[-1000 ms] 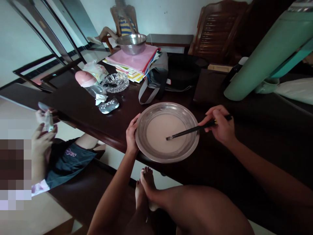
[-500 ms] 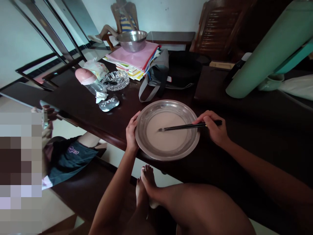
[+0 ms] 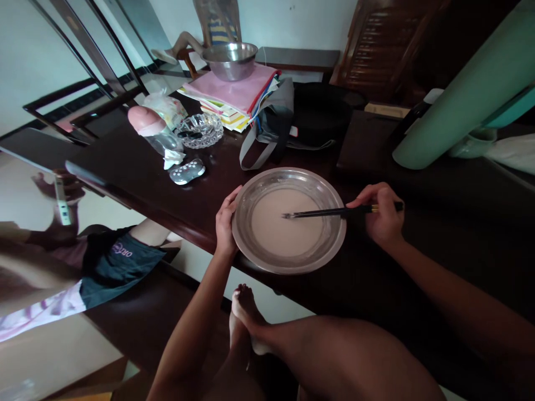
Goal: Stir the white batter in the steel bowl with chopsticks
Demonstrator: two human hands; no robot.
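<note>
A wide metal bowl [image 3: 334, 246] rests near the table's edge, holding a pale, milky liquid [image 3: 278, 236]. My left hand [image 3: 226, 225] grips its left rim, thumb side towards me and fingers along the outer wall. Just right of the bowl, my right hand [image 3: 384, 214] is closed around a pair of dark chopsticks [image 3: 321, 212]. They lie nearly level across the right rim, with their whitened tips at the liquid near the bowl's middle.
On the dark table [image 3: 137, 184] are a game controller [image 3: 188, 171], a glass ashtray [image 3: 200, 132], a pink-capped bottle [image 3: 147, 122], a grey-black bag [image 3: 278, 120], and stacked papers [image 3: 234, 92] under another metal bowl [image 3: 231, 62]. A green cylinder [image 3: 455, 106] stands right. Another person's hand [image 3: 62, 192] holds a slim device.
My right hand has shifted right, drawing the chopstick tips from the left part of the liquid towards the middle. My left hand stays on the rim. The view has shifted slightly.
</note>
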